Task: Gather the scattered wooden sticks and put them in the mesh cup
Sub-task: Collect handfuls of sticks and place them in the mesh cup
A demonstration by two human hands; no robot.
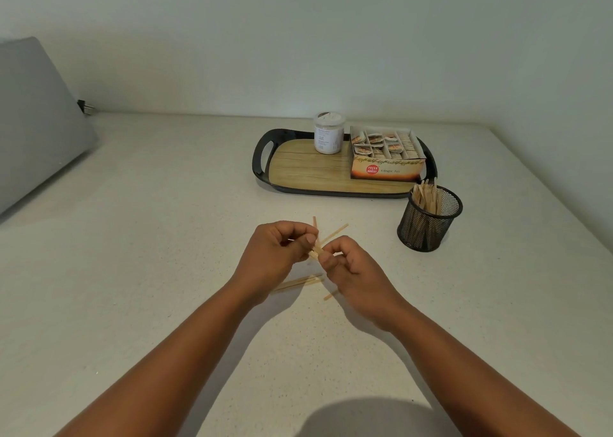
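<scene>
Right now the left hand (278, 251) and the right hand (348, 267) pinch a small bunch of wooden sticks (326, 237) together above the counter (166, 237). A few loose sticks (298, 282) lie flat just under the hands. The mesh cup (429, 219) stands off to the right, near the tray (262, 161), and already holds many sticks. Most of the job looks done.
</scene>
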